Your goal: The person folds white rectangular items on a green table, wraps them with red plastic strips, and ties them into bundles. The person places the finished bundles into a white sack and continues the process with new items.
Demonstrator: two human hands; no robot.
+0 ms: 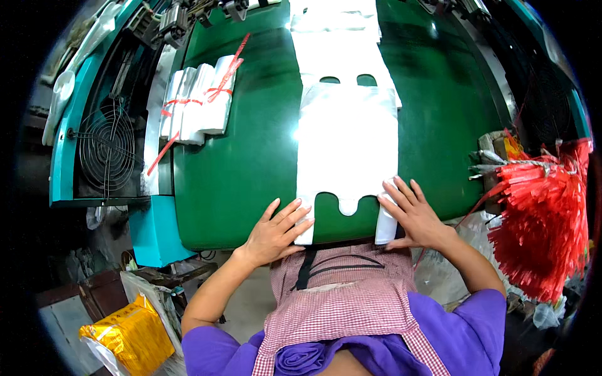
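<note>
Here's the left grip (269,235), open, fingers a little spread and laid over the left handle of a white bag (348,144); the right grip (415,216) is open too, fingers fanned wider, tips on the right handle. Both thumbs sit down by the counter's near edge, and whether either one tucks under the plastic, I can't tell. The bag lies flat mid-counter (251,175), handles toward the person, parts of them hidden under those fingers. Glare bleaches the plastic, so layers are impossible to count! Beyond it, more white film (342,53) runs up and gets cut off by the top edge. Out left, tied bundles (197,103); out right, red strips (539,219), the surroundings fading into the dark rim.
</note>
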